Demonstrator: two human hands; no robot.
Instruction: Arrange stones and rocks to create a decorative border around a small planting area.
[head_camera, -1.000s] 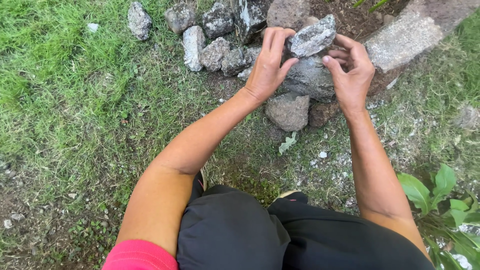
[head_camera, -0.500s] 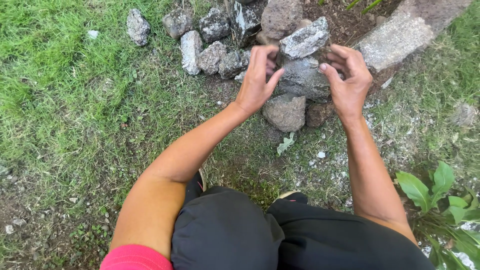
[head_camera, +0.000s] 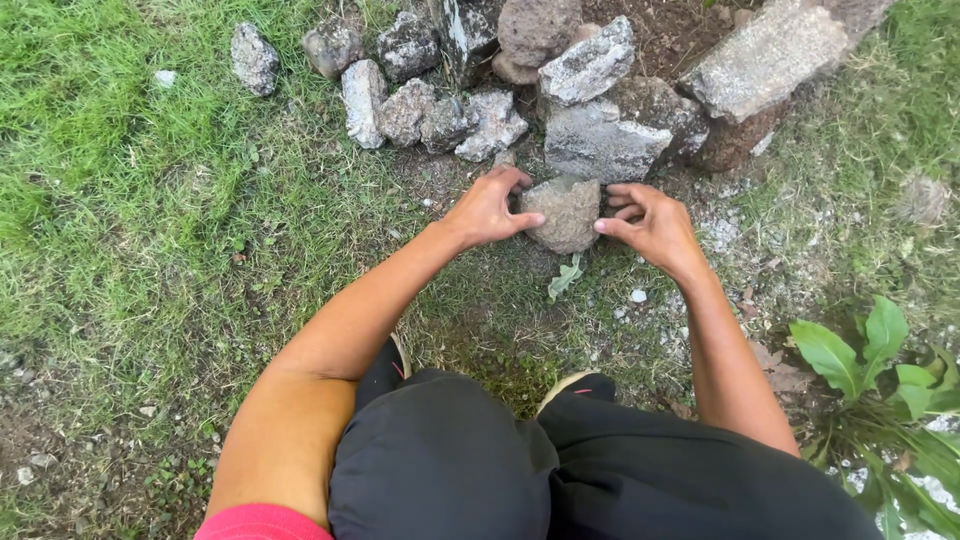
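A brownish-grey stone (head_camera: 565, 211) lies on the ground at the near edge of a stone pile. My left hand (head_camera: 490, 207) clasps its left side and my right hand (head_camera: 645, 218) clasps its right side, fingers curled onto it. Just behind it sits a large grey block (head_camera: 600, 140) with a lighter grey stone (head_camera: 590, 62) resting on top.
Several grey stones (head_camera: 420, 105) line the grass to the left, with one apart (head_camera: 251, 57). A long flat slab (head_camera: 765, 55) lies at the upper right. A leafy plant (head_camera: 880, 370) grows at the right. My knees in black trousers (head_camera: 500, 470) fill the bottom.
Both hands have come down off the light grey stone, which stays on top of the pile, and have closed on the lower brownish stone at the pile's front.
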